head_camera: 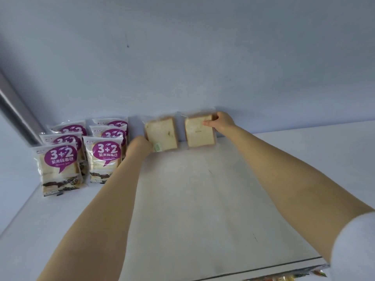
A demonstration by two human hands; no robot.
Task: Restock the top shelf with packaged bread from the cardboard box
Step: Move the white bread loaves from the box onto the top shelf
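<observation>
Two clear-wrapped packs of sliced bread stand against the back wall of the white top shelf (203,189). My left hand (139,147) grips the lower left edge of the left bread pack (162,134). My right hand (221,121) holds the top right corner of the right bread pack (199,132), fingers over its front. Both packs lean upright, a small gap between them. The cardboard box is out of view.
Several bread packs with purple "3+2" labels (60,169) stand in two rows at the shelf's left end, close to my left hand. The wall (182,57) rises right behind the bread. The shelf's front edge (263,267) runs low right, with colourful packets below it.
</observation>
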